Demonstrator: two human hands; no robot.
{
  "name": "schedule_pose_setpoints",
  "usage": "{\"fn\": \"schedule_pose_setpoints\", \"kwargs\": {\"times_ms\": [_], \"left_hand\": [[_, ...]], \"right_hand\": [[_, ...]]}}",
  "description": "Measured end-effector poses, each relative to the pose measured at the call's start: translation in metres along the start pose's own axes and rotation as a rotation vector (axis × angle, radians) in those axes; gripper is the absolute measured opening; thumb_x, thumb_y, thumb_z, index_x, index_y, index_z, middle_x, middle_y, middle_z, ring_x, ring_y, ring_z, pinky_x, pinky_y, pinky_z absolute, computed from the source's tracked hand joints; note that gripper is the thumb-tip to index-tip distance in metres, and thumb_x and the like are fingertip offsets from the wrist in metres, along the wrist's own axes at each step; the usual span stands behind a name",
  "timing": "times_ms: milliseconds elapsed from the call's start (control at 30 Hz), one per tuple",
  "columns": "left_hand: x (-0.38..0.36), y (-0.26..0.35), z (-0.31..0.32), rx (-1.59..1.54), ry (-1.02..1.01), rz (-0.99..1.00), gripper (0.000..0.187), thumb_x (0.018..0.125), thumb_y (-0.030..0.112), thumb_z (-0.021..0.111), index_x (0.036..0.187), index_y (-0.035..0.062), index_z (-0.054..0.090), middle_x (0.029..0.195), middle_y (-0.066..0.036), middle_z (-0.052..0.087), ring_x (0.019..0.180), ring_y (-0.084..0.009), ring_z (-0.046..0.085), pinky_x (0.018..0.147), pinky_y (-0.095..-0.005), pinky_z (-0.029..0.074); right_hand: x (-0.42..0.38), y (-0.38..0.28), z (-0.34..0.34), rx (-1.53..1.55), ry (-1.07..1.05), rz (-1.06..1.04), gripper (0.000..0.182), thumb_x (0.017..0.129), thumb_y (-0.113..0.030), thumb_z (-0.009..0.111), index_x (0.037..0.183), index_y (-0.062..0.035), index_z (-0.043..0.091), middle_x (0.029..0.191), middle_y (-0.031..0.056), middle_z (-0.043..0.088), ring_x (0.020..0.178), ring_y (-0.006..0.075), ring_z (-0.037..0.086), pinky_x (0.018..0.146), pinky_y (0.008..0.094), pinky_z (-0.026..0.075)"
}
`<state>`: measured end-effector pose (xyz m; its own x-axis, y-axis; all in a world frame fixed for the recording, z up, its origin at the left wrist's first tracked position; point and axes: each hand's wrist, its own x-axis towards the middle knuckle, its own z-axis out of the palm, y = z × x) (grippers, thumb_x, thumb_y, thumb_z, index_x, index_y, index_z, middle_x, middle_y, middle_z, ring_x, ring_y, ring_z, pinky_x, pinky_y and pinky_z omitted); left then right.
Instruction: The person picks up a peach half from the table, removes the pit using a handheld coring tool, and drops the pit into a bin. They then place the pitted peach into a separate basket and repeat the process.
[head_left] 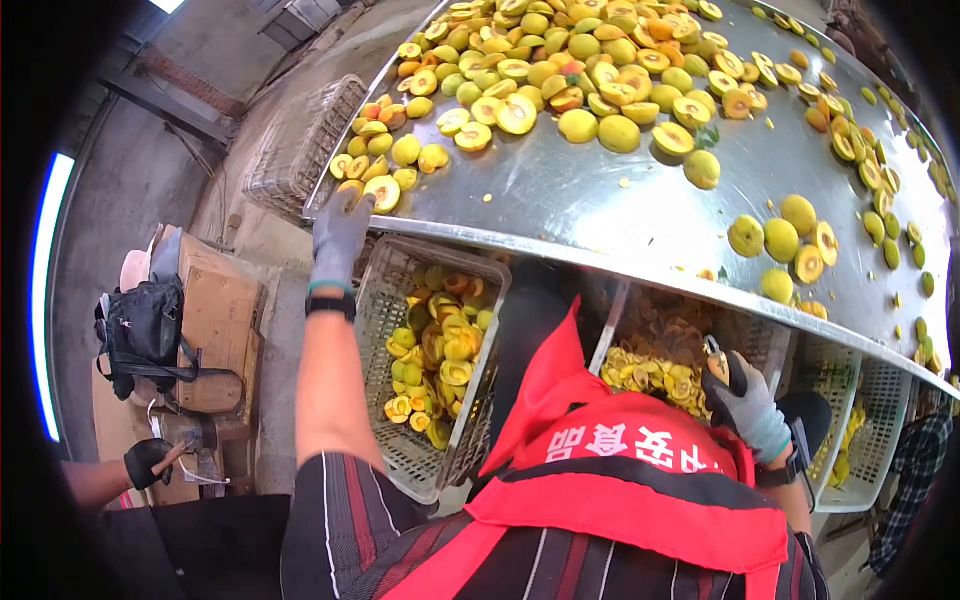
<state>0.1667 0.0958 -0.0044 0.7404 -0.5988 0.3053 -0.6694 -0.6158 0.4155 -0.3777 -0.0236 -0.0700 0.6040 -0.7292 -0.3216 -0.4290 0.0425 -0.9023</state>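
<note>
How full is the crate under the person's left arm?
Partly full: halved fruit covers part of the crate, with bare mesh showing at its near end.

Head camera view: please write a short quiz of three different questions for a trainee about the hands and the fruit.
1. True or false: the left hand reaches to the fruit halves at the metal table edge.
2. Where is the right hand? A) on the table B) low, at a crate of fruit halves
3. What stands below the left forearm?

Key: 1 true. 2 B. 3 A plastic crate with fruit halves.
</note>
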Motion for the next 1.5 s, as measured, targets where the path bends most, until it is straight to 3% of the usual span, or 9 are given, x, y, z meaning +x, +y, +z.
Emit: {"fn": "schedule_pose_setpoints", "kwargs": {"times_ms": [367, 533, 733, 800, 833, 967, 1167, 1233, 1500], "left_hand": [[0.027, 0.050, 0.072, 0.382, -0.486, -0.161, 0.056, 0.063, 0.029, 0.070, 0.115, 0.0142, 0.059, 0.118, -0.022, 0.055, 0.108, -0.0340, 0.055, 0.088, -0.0423, 0.046], [0.007, 0.097, 0.078, 0.348, -0.313, 0.190, 0.093, 0.063, 0.037, 0.074, 0.140, 0.0153, 0.026, 0.147, -0.019, 0.018, 0.126, -0.0351, 0.038, 0.101, -0.0426, 0.036], [0.107, -0.028, 0.023, 0.324, 0.239, 0.093, 0.034, 0.088, 0.022, 0.050, 0.120, 0.0112, 0.047, 0.088, -0.016, 0.065, 0.077, -0.0249, 0.063, 0.090, -0.0376, 0.043], [0.132, -0.124, -0.058, -0.100, 0.378, 0.189, 0.069, 0.085, 0.036, 0.060, 0.136, 0.0055, 0.026, 0.078, -0.008, 0.061, 0.066, -0.0156, 0.060, 0.071, -0.0296, 0.047], [0.083, -0.061, -0.124, -0.186, 0.392, -0.208, 0.051, 0.090, 0.021, 0.050, 0.136, 0.0103, 0.032, 0.102, -0.012, 0.061, 0.080, -0.0227, 0.061, 0.102, -0.0451, 0.031], [0.051, -0.076, -0.238, -0.611, 0.771, -0.340, 0.060, 0.082, 0.023, 0.065, 0.127, 0.0016, 0.032, 0.070, -0.010, 0.056, 0.054, -0.0193, 0.057, 0.043, -0.0272, 0.045], [0.028, -0.101, -0.230, -0.599, 0.516, -0.683, 0.024, 0.082, 0.022, 0.065, 0.094, 0.0066, 0.051, 0.070, -0.008, 0.055, 0.046, -0.0179, 0.053, 0.041, -0.0289, 0.044], [0.036, -0.093, -0.182, -0.644, 0.249, -0.560, 0.016, 0.084, 0.019, 0.060, 0.093, 0.0106, 0.051, 0.060, -0.005, 0.049, 0.040, -0.0180, 0.050, 0.036, -0.0302, 0.039], [0.038, 0.117, 0.033, -0.229, -0.478, 0.124, 0.055, 0.071, 0.037, 0.069, 0.114, 0.0047, 0.057, 0.107, -0.017, 0.062, 0.097, -0.0270, 0.060, 0.081, -0.0346, 0.048]], "right_hand": [[0.020, 0.056, 0.007, -0.290, 0.167, -0.143, 0.043, 0.080, -0.003, 0.061, 0.121, -0.0010, 0.047, 0.103, 0.0104, 0.059, 0.094, 0.0191, 0.058, 0.081, 0.0290, 0.046], [0.017, 0.002, 0.012, -0.075, 0.019, 0.114, 0.055, 0.082, -0.013, 0.066, 0.130, -0.0024, 0.042, 0.124, 0.0119, 0.052, 0.112, 0.0196, 0.051, 0.093, 0.0302, 0.042], [0.021, 0.006, 0.012, -0.005, -0.057, 0.162, 0.053, 0.082, -0.008, 0.063, 0.129, -0.0014, 0.042, 0.119, 0.0113, 0.054, 0.107, 0.0190, 0.054, 0.089, 0.0285, 0.044], [0.020, 0.002, 0.010, 0.099, -0.140, 0.246, 0.052, 0.081, -0.006, 0.063, 0.129, -0.0010, 0.042, 0.118, 0.0112, 0.055, 0.106, 0.0191, 0.054, 0.088, 0.0279, 0.044], [0.022, 0.000, 0.010, 0.135, -0.168, 0.273, 0.052, 0.081, -0.005, 0.062, 0.129, -0.0008, 0.042, 0.117, 0.0112, 0.055, 0.105, 0.0191, 0.055, 0.088, 0.0276, 0.045], [0.035, 0.054, 0.012, -0.068, -0.008, -0.016, 0.049, 0.081, -0.002, 0.061, 0.126, -0.0001, 0.044, 0.112, 0.0100, 0.057, 0.101, 0.0182, 0.055, 0.085, 0.0271, 0.045], [0.028, 0.007, 0.026, -0.025, -0.049, 0.015, 0.045, 0.082, -0.003, 0.061, 0.123, 0.0004, 0.045, 0.107, 0.0065, 0.057, 0.095, 0.0152, 0.055, 0.082, 0.0254, 0.045], [0.008, -0.049, 0.033, 0.142, -0.102, 0.359, 0.044, 0.083, -0.004, 0.061, 0.123, 0.0007, 0.045, 0.106, 0.0055, 0.057, 0.093, 0.0130, 0.055, 0.079, 0.0240, 0.045], [-0.005, -0.043, 0.029, -0.091, 0.020, -0.069, 0.014, 0.083, -0.010, 0.061, 0.093, -0.0033, 0.053, 0.071, 0.0038, 0.056, 0.059, 0.0093, 0.053, 0.053, 0.0263, 0.044]]}}
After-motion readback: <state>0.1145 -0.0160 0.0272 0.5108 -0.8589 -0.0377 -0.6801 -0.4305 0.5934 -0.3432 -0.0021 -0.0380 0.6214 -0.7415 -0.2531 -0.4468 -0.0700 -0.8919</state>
